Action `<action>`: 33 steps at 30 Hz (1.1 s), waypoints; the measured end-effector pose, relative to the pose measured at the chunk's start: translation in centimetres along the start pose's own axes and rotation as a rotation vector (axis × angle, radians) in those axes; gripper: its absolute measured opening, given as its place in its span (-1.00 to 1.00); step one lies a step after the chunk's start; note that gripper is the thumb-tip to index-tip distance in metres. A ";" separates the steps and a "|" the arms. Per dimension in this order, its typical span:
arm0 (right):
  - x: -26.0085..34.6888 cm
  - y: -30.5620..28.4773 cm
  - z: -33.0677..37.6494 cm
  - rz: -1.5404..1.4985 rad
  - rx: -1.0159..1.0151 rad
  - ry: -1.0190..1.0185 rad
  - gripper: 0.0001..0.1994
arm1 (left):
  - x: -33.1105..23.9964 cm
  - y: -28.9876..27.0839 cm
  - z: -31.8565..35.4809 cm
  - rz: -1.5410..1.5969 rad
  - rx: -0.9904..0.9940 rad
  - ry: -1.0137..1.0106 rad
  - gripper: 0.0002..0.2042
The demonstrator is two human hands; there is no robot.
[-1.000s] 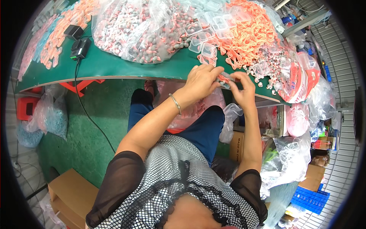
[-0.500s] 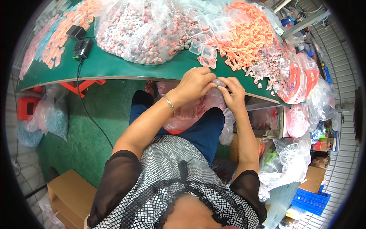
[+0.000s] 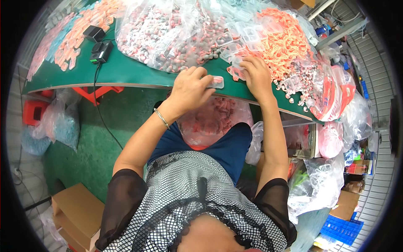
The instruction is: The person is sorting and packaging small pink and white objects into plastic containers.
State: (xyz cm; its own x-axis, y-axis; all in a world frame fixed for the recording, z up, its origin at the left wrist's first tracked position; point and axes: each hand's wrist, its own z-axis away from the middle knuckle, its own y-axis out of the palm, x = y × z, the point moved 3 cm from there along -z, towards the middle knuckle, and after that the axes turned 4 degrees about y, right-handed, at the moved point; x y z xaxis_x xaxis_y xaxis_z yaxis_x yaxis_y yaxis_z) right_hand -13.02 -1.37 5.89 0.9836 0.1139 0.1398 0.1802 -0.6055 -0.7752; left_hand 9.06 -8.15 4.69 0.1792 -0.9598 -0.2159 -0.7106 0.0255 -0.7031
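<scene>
At the green tabletop (image 3: 126,71), the left hand (image 3: 189,89) pinches a small clear case (image 3: 216,82) by its near end — the case lies flat just beyond the grip. The right hand (image 3: 257,75) rests fingers-down on orange pieces (image 3: 281,42), its grip hidden — closed or loose, impossible to tell.

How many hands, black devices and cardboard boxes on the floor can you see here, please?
Hands: 2, left hand holding a small clear case, right hand
Black devices on the green table: 2
Cardboard boxes: 1
Total: 5
</scene>
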 end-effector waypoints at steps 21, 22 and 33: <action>2.1 -3.8 7.8 0.076 0.011 0.099 -0.77 | 1.9 4.6 -5.9 -0.253 0.144 -0.324 -0.82; 2.1 -3.8 7.8 0.073 0.008 0.101 -0.77 | 2.4 4.9 -6.0 -0.283 0.144 -0.342 -0.85; -3.2 -6.3 10.0 -0.030 -0.183 0.342 -0.84 | 4.4 6.1 -6.5 -0.444 0.214 -0.308 -0.90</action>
State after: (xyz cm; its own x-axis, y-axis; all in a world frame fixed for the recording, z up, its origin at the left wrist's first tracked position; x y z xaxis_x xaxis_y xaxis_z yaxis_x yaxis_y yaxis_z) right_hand -17.30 9.98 4.20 0.9166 -0.1170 0.3822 0.1761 -0.7401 -0.6490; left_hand 1.10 -13.99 3.85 0.6411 -0.7667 -0.0338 -0.3744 -0.2740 -0.8859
